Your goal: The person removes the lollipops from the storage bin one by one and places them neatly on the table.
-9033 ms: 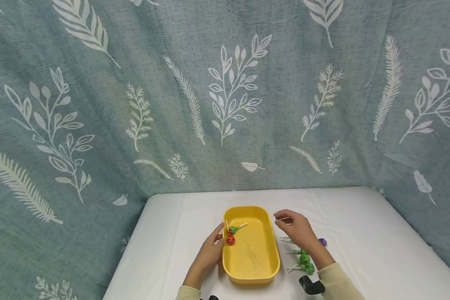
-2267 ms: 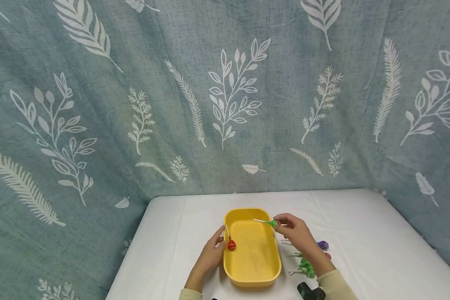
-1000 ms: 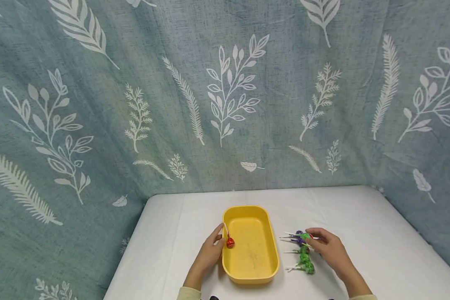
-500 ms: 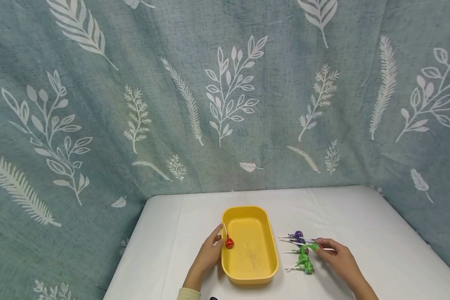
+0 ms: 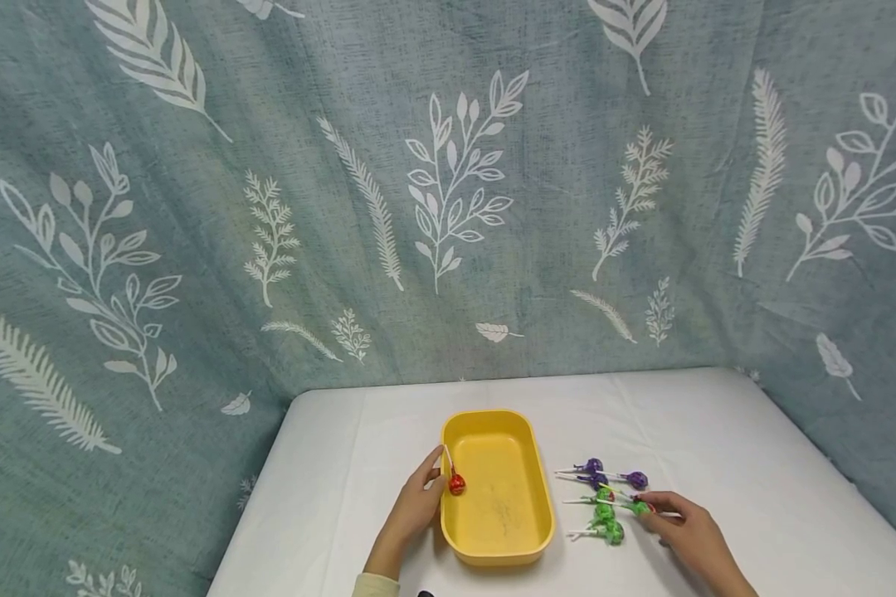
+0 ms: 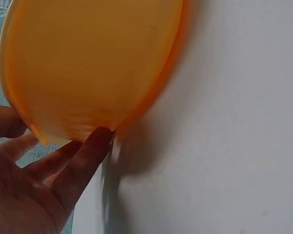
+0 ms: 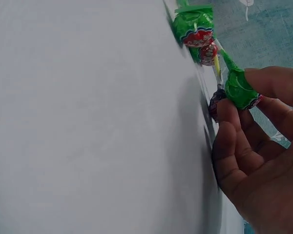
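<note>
My left hand [image 5: 416, 502] holds the left rim of a yellow plastic tray [image 5: 548, 531]; in the left wrist view its fingers [image 6: 90, 153] press the wall from outside. Inside the tray, a red lollipop [image 5: 457, 483] leans with its white stick against that left side. To the right of the tray, my right hand [image 5: 687, 531] pinches a green-wrapped lollipop [image 7: 240, 88] by its head between thumb and fingertips, stick pointing left. It is low over the table, close to a dark-wrapped lollipop [image 7: 216, 102] and green ones [image 7: 195, 27].
Several green lollipops [image 5: 605, 518] lie between the tray and my right hand, sticks pointing left. Purple lollipops [image 5: 592, 467] lie just behind them, one [image 5: 637, 479] farther right. The white-covered table [image 5: 328, 464] ends at a leaf-patterned curtain [image 5: 388, 348].
The green lollipop, in the tray earlier, was lifted out by my right hand and carried right over the others, then toward me. My left hand has stayed on the tray.
</note>
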`<state>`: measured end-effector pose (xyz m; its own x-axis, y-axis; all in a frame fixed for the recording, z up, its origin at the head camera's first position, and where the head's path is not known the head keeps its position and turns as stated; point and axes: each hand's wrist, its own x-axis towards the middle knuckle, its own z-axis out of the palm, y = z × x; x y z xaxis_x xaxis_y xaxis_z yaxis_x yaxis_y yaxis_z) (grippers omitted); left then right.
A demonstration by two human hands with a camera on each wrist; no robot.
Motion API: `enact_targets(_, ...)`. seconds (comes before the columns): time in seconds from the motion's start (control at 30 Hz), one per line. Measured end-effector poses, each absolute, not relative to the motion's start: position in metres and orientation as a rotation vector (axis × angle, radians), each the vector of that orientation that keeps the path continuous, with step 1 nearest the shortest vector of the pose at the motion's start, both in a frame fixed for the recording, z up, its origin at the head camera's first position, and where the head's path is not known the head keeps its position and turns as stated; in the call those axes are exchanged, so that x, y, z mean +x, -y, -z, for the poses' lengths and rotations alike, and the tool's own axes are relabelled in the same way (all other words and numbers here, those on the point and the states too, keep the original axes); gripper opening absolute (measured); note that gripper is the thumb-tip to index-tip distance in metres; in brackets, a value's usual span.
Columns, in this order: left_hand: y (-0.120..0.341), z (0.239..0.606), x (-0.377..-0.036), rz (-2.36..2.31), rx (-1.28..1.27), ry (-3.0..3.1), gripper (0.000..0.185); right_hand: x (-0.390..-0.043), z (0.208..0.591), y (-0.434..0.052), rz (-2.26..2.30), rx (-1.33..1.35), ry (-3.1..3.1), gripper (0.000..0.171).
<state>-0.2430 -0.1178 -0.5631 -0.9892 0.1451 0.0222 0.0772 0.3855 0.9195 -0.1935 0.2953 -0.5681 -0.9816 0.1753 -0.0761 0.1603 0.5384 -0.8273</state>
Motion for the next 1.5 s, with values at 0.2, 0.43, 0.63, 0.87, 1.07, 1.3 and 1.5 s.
enact_targets(0.2, 0.117, 0.562, -0.242, -1.695, 0.186, -2.559, 0.054, -0.192, 0.575, -0.298, -1.379, -0.296, 2.773, 0.041)
enact_targets(0.43, 0.116, 0.563, -0.242, -1.681, 0.196, -2.565, 0.054, -0.193, 0.579, -0.298, -1.305, -0.308, 2.817, 0.037)
enact_targets(0.63, 0.117, 0.563, -0.241, -1.692, 0.181, -2.564, 0.053, -0.195, 0.581, -0.296, -1.284, -0.32, 2.818, 0.033)
enact_targets(0.87, 0.117, 0.563, -0.241, -1.717, 0.205, -2.547, 0.053, -0.193, 0.576, -0.296, -1.284, -0.318, 2.813, 0.034)
enact_targets(1.07, 0.118, 0.564, -0.242, -1.722, 0.221, -2.541, 0.053, -0.192, 0.567, -0.295, -1.275, -0.336, 2.8, 0.036)
enact_targets(1.3, 0.119, 0.565, -0.243, -1.723, 0.226, -2.542, 0.054, -0.193, 0.548, -0.284, -1.269, -0.281, 2.727, 0.035)
enact_targets(1.5, 0.119, 0.564, -0.242, -1.723, 0.213, -2.541, 0.053, -0.199, 0.533, -0.268, -1.327, -0.198, 2.691, 0.034)
